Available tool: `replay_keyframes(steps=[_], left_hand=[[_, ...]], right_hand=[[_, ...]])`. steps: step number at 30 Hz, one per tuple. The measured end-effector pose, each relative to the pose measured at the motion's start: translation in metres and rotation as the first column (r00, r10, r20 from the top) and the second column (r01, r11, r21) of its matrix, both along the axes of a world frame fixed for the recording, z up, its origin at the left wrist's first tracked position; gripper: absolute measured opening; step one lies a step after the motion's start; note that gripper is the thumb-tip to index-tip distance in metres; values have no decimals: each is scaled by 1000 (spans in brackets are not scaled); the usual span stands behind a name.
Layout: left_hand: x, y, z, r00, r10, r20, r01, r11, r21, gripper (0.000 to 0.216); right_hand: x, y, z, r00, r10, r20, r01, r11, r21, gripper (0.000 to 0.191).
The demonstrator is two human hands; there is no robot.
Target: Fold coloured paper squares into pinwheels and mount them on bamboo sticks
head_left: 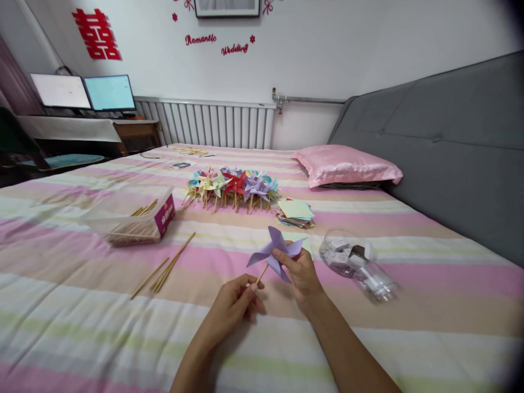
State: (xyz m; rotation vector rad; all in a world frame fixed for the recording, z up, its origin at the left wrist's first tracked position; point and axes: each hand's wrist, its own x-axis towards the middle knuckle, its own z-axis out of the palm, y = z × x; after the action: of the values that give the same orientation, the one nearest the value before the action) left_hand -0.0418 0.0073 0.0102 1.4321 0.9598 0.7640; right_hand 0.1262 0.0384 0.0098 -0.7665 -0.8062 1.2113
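A purple paper pinwheel is held above the striped bed, facing up and away from me. My right hand is closed on its paper blades, thumb pressed near the middle. My left hand pinches the thin wooden stick below the blades. Behind my right hand, a pale green paper sheet lies partly hidden. Farther back sits a bunch of finished-looking pinwheels in purple, red, yellow and blue. A stack of coloured paper squares lies to their right.
A clear plastic box of sticks stands at left, with several loose sticks before it. At right are a clear round container with small packets and a clear jar on its side. A pink pillow lies by the grey headboard.
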Motion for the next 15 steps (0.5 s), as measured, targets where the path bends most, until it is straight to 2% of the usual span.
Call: replay_keyframes(steps=[2, 4, 5, 7, 9, 10, 11, 15], left_hand=[[-1, 2, 1, 997, 74, -4, -74, 996, 43, 41], [-3, 3, 2, 979, 205, -16, -203, 975, 96, 38], [-4, 3, 3, 955, 295, -18, -290, 949, 124, 36], [-5, 3, 6, 876, 483, 8, -477, 862, 174, 33], [-7, 1, 9, 801, 593, 88, -597, 778, 194, 32], [-7, -1, 11, 788, 598, 146, -616, 764, 192, 32], [-8, -2, 12, 793, 572, 207, -606, 774, 182, 32], [-9, -6, 11, 875, 329, 356, -408, 897, 172, 33]], right_hand=[[1, 1, -1, 1000, -4, 3, 4, 1000, -21, 25], [1, 2, -2, 1000, -19, 12, 20, 999, -41, 27], [1, 2, -2, 999, -29, 21, 30, 998, -49, 28], [1, 2, -3, 998, -48, 46, 51, 997, -62, 29], [-1, 1, -3, 995, -67, 69, 72, 995, -69, 30], [-2, 0, -3, 994, -71, 78, 77, 994, -72, 29], [-4, -1, -3, 994, -72, 86, 78, 994, -76, 29], [-8, -3, -6, 996, -22, 92, 30, 995, -93, 29]])
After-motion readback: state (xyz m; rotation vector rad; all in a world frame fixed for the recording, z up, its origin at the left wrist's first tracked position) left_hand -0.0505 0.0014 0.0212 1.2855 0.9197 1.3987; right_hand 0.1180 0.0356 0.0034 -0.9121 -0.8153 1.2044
